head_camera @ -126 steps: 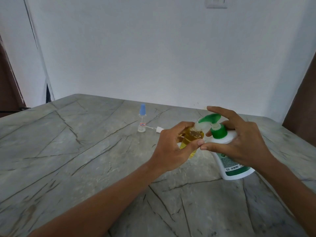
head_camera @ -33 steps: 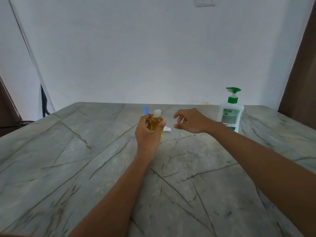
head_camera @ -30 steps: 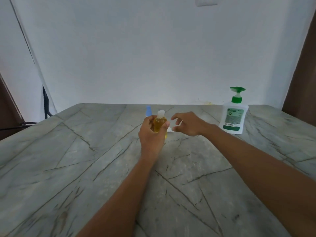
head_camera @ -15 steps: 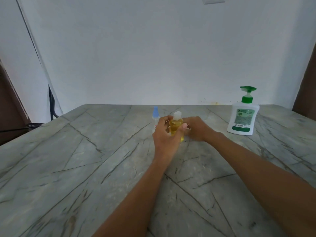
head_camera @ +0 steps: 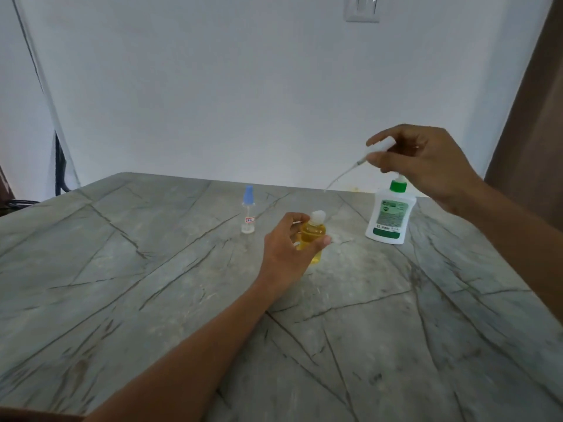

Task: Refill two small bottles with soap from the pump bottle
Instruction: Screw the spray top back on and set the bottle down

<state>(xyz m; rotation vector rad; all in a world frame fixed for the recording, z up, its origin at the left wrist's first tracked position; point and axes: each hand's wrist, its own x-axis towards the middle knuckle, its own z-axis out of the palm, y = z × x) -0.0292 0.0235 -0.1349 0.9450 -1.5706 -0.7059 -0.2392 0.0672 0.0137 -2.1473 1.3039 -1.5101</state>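
Left hand [head_camera: 286,248] grips the yellow small bottle [head_camera: 313,234].
Right hand [head_camera: 426,162] pinches a white spray cap [head_camera: 379,150], raised above the table [head_camera: 152,269].

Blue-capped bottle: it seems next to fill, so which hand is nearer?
Left. The left hand, gripping the yellow bottle, is just right of the blue-capped bottle; the right hand, pinching a sprayer top, is raised farther right, over the pump bottle.

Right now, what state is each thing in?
Small yellow bottle: upright, nearly full, gripped by the left hand.
Spray head with tube: held in the air, pinched by the right hand.
Blue-capped bottle: upright on table, capped, looks empty.
Pump bottle: upright on table, pump head hidden by right hand.
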